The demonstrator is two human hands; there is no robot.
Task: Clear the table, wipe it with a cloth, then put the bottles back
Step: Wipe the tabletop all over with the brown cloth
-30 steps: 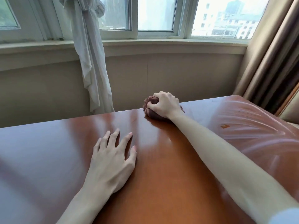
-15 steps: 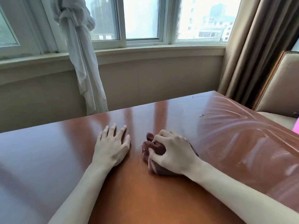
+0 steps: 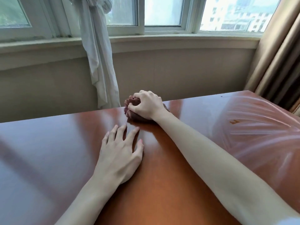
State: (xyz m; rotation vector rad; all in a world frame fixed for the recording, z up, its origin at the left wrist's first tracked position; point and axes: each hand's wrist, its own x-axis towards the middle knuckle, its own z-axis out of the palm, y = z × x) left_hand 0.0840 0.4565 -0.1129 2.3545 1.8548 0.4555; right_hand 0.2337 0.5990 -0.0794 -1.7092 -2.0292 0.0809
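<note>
Half a second ago our right hand (image 3: pixel 146 104) was close to us, next to our left hand (image 3: pixel 121 155). Now it is far out at the back edge of the table (image 3: pixel 48 159), so we have pushed the cloth (image 3: pixel 129 109) away across the wood. We think this is one more wiping stroke, and the wiping step is partly done.

Near us, our left hand lies flat on the table. Its fingers (image 3: pixel 119 132) are spread and it holds nothing. It seems to steady us.

Farther out, our right hand is squeezed shut around the dark red cloth, which is bunched in a ball and pressed on the table.

To the right, wet streaks (image 3: pixel 253 127) shine on the wood, with a small orange mark (image 3: pixel 233 121) in them. The left side shows no streaks, so we guess it needs wiping.

We see no bottles, so those go back later.

Past the table hang a white curtain (image 3: pixel 97 62) and a tan curtain (image 3: pixel 279 62) by the window (image 3: pixel 162 13).

We cannot read any words or labels anywhere.
</note>
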